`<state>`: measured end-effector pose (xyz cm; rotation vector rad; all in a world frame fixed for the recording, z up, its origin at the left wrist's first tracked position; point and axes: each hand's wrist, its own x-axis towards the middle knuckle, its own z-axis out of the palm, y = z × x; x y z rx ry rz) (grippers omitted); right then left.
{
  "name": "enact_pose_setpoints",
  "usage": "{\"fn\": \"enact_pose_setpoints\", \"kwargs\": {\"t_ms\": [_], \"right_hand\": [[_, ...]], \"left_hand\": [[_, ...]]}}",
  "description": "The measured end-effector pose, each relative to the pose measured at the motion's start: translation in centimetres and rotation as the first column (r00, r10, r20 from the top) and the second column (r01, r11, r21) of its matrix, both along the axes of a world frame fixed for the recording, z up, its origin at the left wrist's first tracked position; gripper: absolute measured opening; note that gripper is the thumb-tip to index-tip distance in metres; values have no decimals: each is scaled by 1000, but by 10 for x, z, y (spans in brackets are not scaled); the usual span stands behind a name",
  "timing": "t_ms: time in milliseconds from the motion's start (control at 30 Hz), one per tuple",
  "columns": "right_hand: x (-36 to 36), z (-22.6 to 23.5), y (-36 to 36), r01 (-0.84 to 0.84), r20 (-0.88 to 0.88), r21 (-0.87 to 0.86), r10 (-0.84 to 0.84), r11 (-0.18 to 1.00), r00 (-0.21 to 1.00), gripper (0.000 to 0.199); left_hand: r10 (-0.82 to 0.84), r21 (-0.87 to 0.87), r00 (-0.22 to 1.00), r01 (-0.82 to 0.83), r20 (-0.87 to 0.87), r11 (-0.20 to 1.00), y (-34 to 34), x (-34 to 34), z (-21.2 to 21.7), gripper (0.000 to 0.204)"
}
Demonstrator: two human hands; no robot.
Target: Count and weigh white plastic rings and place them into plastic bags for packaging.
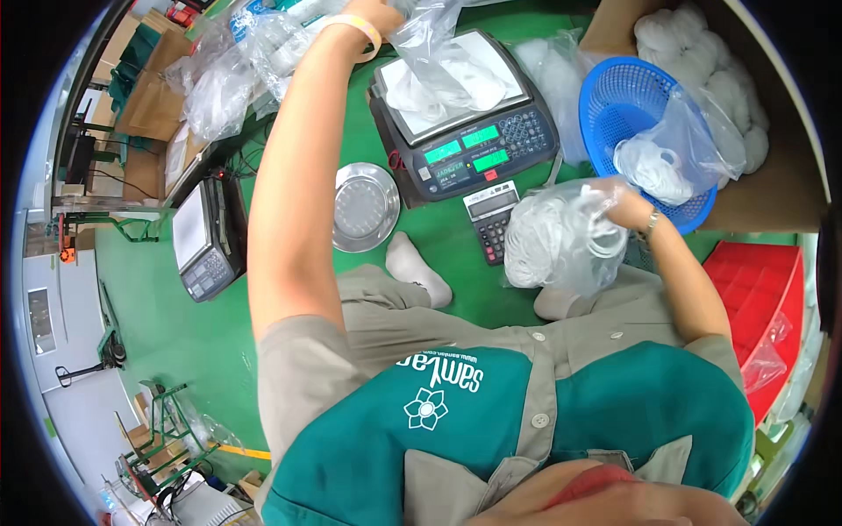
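Note:
My left hand (pixel 375 16) reaches to the top edge of the head view, partly cut off, closed at the upper part of a clear plastic bag (pixel 430 37). White bundles in that bag rest on the pan of a dark counting scale (pixel 474 167) with lit green displays. Nearer me, my right hand (pixel 626 205) grips the mouth of another clear bag, filled with looped white cord (pixel 548 237). It hangs just right of a calculator (pixel 494 223). Beyond that hand, a blue plastic basket (pixel 601 105) contains a bag of white cord (pixel 653 171).
A round metal dish (pixel 366 208) lies on the green floor (pixel 175 337), left of the scale. A second scale (pixel 209 241) stands farther left. Large cardboard box (pixel 789 175) with white bundles stands at right, above a red bin (pixel 759 307). Plastic bags (pixel 219 101) lie at upper left.

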<state>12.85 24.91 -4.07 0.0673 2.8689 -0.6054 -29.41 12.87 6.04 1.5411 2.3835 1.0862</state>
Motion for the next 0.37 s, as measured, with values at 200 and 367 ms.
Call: {"fn": "enact_pose_setpoints", "kwargs": {"t_ms": [200, 367], "right_hand": [[31, 64, 18, 578, 417, -779, -487, 244, 768, 20], [6, 104, 45, 394, 315, -916, -476, 72, 821, 40]], "left_hand": [[-22, -47, 898, 48, 440, 998, -23, 16, 23, 88], [-355, 39, 832, 376, 427, 926, -26, 59, 44, 90]]}}
